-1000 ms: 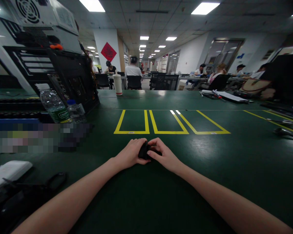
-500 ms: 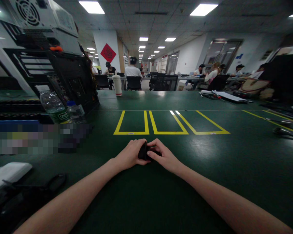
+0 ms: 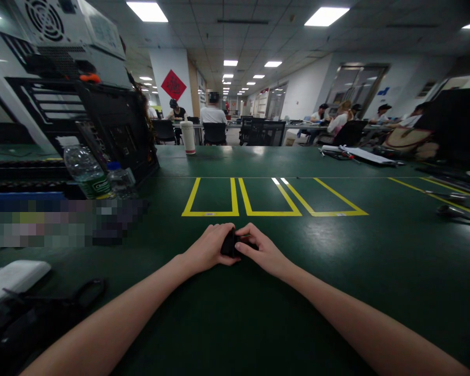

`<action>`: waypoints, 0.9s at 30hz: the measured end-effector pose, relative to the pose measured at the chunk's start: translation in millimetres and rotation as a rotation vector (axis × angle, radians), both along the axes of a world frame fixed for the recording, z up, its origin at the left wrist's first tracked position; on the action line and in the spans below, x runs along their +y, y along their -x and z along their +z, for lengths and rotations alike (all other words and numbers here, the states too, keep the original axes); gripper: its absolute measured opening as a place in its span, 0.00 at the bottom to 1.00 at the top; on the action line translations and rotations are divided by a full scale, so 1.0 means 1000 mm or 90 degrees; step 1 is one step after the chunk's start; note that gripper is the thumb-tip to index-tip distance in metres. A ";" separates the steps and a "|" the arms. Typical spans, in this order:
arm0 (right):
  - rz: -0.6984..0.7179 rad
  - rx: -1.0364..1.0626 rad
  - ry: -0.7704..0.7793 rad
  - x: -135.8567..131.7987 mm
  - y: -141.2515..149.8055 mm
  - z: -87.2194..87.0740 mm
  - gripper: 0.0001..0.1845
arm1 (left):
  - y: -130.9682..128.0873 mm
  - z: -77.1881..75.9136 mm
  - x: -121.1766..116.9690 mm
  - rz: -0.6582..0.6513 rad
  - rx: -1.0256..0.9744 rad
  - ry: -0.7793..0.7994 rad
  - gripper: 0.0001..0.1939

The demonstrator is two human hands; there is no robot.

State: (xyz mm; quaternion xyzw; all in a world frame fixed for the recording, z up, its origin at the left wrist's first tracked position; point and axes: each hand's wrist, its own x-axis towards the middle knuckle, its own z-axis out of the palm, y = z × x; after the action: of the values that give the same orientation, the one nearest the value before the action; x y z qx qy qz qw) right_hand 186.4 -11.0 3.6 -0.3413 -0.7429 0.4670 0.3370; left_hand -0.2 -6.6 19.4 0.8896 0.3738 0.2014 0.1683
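Toward the near left corner of the green table (image 3: 360,282), dark strapped gear (image 3: 35,324) and a white case (image 3: 21,279) lie beside the left forearm. Near the middle, well in from both side edges, a small black object (image 3: 228,244) sits between the hands: the left hand (image 3: 207,246) curls its fingers round it, and the right hand (image 3: 267,251) has thumb and forefinger drawn narrow on its right side. Open surface spreads rightward from the right hand to dark tools (image 3: 459,214) by the right edge. Just beyond the hands, yellow tape outlines (image 3: 272,213) mark the tabletop. Leftward, two bottles (image 3: 84,167) stand before a black computer chassis (image 3: 117,125), bounding that side. A pale cup (image 3: 188,138) stands close to the far edge, and papers (image 3: 370,154) lie near the far right corner.
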 end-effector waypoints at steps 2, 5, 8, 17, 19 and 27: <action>-0.007 0.005 0.015 0.001 0.001 0.000 0.12 | 0.000 -0.001 0.001 -0.003 -0.004 -0.005 0.28; -0.006 0.001 0.032 0.001 0.001 -0.001 0.14 | 0.000 -0.002 0.001 -0.006 -0.008 -0.009 0.28; 0.007 -0.003 0.003 0.001 0.000 -0.001 0.14 | 0.000 -0.002 0.000 0.005 -0.002 -0.005 0.28; 0.000 0.031 -0.005 0.003 0.002 -0.005 0.11 | -0.001 -0.016 0.007 0.020 -0.017 -0.042 0.30; -0.007 0.027 0.005 0.004 0.002 -0.006 0.13 | 0.000 -0.017 0.008 0.017 -0.021 -0.046 0.30; 0.016 0.005 -0.037 0.000 -0.001 -0.002 0.15 | 0.001 -0.006 0.002 0.024 0.006 0.001 0.29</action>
State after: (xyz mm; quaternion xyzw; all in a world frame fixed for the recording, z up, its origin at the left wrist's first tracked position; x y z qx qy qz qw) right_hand 187.9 -10.5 2.1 -0.3201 -0.7593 0.4506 0.3435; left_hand -1.3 -4.5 13.5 0.8834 0.3912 0.1998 0.1633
